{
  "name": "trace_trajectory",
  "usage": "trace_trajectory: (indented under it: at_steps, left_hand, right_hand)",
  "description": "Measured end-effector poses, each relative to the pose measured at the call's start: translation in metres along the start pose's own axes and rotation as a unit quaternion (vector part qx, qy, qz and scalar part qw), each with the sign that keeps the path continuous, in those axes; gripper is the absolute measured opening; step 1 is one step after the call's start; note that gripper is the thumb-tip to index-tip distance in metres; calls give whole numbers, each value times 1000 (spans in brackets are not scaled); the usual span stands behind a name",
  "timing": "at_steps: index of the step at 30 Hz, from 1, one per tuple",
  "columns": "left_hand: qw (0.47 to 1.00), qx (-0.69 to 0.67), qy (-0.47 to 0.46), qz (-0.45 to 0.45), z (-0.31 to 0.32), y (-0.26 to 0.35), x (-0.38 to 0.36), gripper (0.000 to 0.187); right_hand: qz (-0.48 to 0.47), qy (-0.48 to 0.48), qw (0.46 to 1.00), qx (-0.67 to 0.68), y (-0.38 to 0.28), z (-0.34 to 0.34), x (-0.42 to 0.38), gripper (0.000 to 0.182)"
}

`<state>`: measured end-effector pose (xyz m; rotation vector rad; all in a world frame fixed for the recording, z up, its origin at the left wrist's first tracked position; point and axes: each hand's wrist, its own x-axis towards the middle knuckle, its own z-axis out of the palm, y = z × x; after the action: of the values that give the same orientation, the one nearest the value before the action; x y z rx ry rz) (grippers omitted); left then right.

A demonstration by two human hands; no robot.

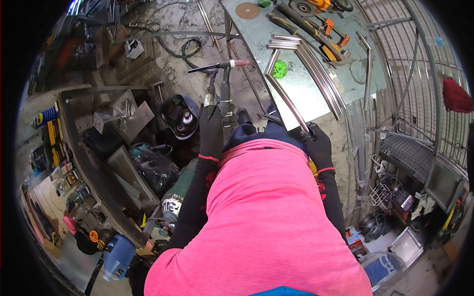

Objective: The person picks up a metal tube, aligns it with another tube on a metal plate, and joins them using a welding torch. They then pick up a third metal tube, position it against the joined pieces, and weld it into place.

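Note:
My left hand (211,129), in a black glove, is closed around a grey piece with a whitish end (209,99); I cannot tell what it is. Right beside it stands the dark handle of a welding torch (225,86), with a pink nozzle on the right and a long black cap pointing left. My right hand (318,144), also gloved, is closed at the near end of a bent shiny steel tube (288,100). This tube slants across the corner of the metal table (301,106), its bend beside a green round piece (280,69).
More bent tubes (322,74) lie together on the table, with angle grinders (323,6) and orange clamps (335,32) farther back. At left are a dark bucket (178,116) and a cluttered bench (81,148). A wire rack (412,148) stands at right.

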<state>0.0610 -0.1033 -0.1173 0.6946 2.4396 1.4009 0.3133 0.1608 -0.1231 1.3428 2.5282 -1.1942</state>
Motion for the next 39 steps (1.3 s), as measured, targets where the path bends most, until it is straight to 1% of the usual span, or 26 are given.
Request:
trace_trajectory:
  at_steps: [1,2,3,4,6,8,10,11,12,13,14,16,18,19,20,22,23,25,26,28,29,33,35,36,38,39]
  left_hand:
    - [954,-255,2,-159,3,8,2,35]
    - [819,-489,5,-299,5,21,4,35]
    - [823,-480,28,-304,6,34,5,25]
    - [818,-486,34,-308,9,31,2,25]
    - [804,-490,21,-337,17,23,-4,29]
    - [790,-505,26,-347,17,27,-11,31]
    - [776,-519,33,-356,16,39,-17,33]
    - [779,-504,41,-370,14,48,-19,33]
    - [782,-489,49,-384,15,54,-21,34]
    - [786,-477,39,-390,17,54,-25,33]
    - [783,-479,49,-394,19,61,-28,33]
    - [779,-472,73,-407,26,74,-32,32]
    - [771,-477,104,-408,41,75,-41,30]
    - [768,-477,107,-415,46,81,-43,30]
    - [767,-475,106,-418,51,84,-42,29]
    - [769,-451,122,-436,65,95,-41,29]
    - [763,-453,133,-441,71,100,-39,29]
    - [758,-444,159,-450,85,107,-38,29]
    - [757,-438,161,-457,93,109,-40,29]
    - [766,-416,190,-452,106,114,-42,28]
    - [763,-415,218,-445,110,117,-41,27]
    - [772,-384,225,-453,117,115,-51,32]
    - [771,-390,219,-454,115,121,-48,30]
    - [772,-386,220,-454,118,122,-47,30]
    - [772,-398,269,-417,128,123,-41,27]
    - [772,-397,270,-417,129,123,-41,27]
  right_hand:
    - [-4,-6,1000,-8,-1,-2,3,46]
    - [5,-22,1000,-16,-2,-5,5,47]
    - [14,-37,999,-24,-2,-9,6,48]
    - [12,-42,998,-34,-6,-14,6,48]
    - [-43,-9,992,-122,-28,-28,3,50]
    - [-171,85,957,-218,-57,-43,6,46]
    - [-156,45,981,-108,-81,-55,12,41]
    - [-161,37,980,-112,-96,-59,18,41]
    - [-171,-65,983,-10,-110,-60,28,37]
    - [-175,-167,966,93,-123,-58,38,33]
    - [-178,-178,964,90,-133,-53,47,33]
    - [-225,-223,947,46,-152,-37,66,26]
    - [-250,-276,928,26,-166,-23,85,25]
    - [-269,-309,912,13,-171,-17,93,25]
    - [-271,-318,908,17,-176,-11,102,25]
    - [-287,-350,891,-43,-178,-4,113,26]
    - [-284,-357,889,-39,-171,3,120,26]
    - [-399,-309,859,-88,-159,16,130,24]
    - [-396,-315,859,-82,-154,19,131,24]
    - [-489,-282,818,-111,-147,21,129,21]
    - [-501,-270,815,-106,-145,22,127,21]
    - [-501,-257,822,-79,-148,18,122,21]
    - [-430,-300,851,-34,-150,21,125,21]
    - [-431,-300,851,-30,-150,24,129,21]
    - [-498,-258,828,-32,-145,29,137,23]
    - [-497,-258,828,-31,-142,31,137,23]
